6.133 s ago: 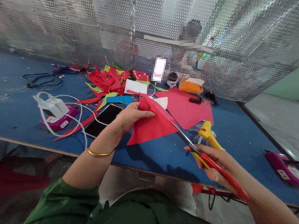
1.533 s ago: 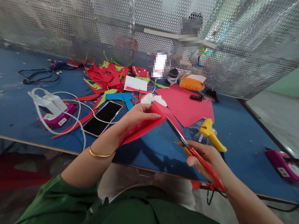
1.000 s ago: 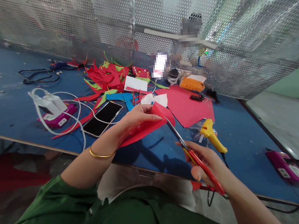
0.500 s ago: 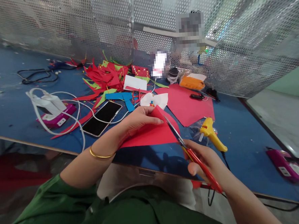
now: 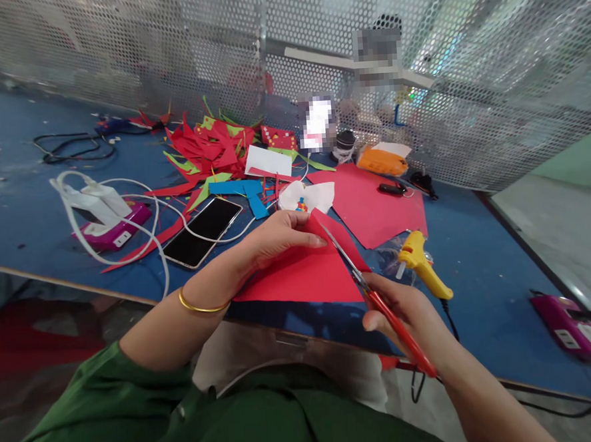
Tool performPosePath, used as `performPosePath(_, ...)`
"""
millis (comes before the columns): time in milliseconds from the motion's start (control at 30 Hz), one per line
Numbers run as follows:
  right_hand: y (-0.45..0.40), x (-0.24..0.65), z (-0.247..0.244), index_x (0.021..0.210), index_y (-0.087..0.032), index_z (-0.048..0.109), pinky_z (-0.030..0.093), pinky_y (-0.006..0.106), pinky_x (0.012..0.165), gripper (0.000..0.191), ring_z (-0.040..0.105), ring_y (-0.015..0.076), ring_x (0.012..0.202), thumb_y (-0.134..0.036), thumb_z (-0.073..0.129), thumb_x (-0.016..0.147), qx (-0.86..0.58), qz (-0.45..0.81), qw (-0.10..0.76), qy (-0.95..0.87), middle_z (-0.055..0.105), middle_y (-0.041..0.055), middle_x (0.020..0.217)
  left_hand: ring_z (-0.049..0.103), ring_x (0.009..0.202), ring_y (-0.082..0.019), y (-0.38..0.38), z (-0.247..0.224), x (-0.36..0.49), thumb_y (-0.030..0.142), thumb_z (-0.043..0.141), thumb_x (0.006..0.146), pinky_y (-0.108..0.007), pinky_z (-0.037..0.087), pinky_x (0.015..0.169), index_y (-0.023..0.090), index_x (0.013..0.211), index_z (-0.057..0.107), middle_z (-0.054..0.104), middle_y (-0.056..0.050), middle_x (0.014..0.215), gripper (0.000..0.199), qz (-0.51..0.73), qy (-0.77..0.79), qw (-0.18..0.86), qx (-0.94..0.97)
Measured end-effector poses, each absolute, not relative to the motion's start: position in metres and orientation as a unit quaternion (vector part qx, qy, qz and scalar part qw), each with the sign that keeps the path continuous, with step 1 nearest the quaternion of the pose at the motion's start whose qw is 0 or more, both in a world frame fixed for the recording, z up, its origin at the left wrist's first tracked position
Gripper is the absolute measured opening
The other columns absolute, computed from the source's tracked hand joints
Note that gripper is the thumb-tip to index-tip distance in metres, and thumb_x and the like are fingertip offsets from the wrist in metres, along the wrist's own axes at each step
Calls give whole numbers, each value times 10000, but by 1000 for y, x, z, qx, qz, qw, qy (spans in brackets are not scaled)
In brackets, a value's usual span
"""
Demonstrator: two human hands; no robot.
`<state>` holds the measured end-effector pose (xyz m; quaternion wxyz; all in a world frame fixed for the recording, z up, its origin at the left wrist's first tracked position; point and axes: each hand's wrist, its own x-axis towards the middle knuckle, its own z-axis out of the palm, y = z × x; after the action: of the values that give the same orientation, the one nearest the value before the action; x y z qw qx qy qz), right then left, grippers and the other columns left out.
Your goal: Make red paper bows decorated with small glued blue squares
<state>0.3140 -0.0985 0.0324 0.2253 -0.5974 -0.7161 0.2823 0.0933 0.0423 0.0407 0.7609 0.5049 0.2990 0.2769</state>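
My left hand [image 5: 286,238] pinches the upper part of a red paper sheet [image 5: 303,277] near the table's front edge, thumb on top. My right hand [image 5: 401,308] is closed round the red handles of a pair of scissors [image 5: 397,331]. The blades point up and to the left and lie across the paper, just right of my left thumb. A narrow part of the red paper lies on the far side of the blades. Beyond my left hand is a white paper shape [image 5: 319,196] with a small coloured figure on it.
A yellow glue gun [image 5: 421,263] and larger red sheet [image 5: 365,210] lie right of centre. Left are a phone [image 5: 203,232], white cables and a purple power strip [image 5: 113,235]. Paper scraps [image 5: 211,149] are piled behind. Another purple strip [image 5: 572,331] sits far right.
The scissors' blades now lie slightly further left across the paper, and the paper's lower edge has dropped toward me. A strip beyond the blades now shows more clearly. Both hands keep their hold.
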Motion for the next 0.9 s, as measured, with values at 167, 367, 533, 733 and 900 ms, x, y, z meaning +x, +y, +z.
performPosePath(167,-99,316,27,1080,-187,663,302,262,524,618,308,135,595,-738,539,829,-601,292,240,-705,377,-45,631,700,745,-164,43,40,93,136,808,639,-309,550,777,168,798,774,767,-55,832,166,277,292,764,504)
performPosePath(367,-99,318,22,1081,-187,677,338,251,528,518,367,135,581,-642,573,857,-606,281,247,-702,438,-36,625,709,748,-185,43,41,92,165,844,619,-333,560,765,148,834,767,769,-64,845,229,268,297,772,493)
performPosePath(533,-98,320,18,1152,-186,677,379,254,545,580,441,145,595,-670,528,871,-600,274,259,-706,529,-14,667,708,754,-186,42,42,93,225,846,650,-335,556,780,151,840,762,765,-53,840,221,283,297,776,478)
performPosePath(733,-99,321,21,1122,-201,673,317,261,510,747,377,136,567,-835,453,794,-605,265,259,-705,449,-35,620,627,627,-108,43,42,96,234,844,670,-279,523,739,177,678,713,707,25,687,143,366,308,737,477)
performPosePath(900,-101,318,27,1129,-197,626,309,270,519,870,340,136,569,-916,384,702,-595,305,244,-703,418,-42,630,616,627,-109,41,45,97,211,834,661,-275,509,721,168,660,705,697,22,676,136,357,319,735,480)
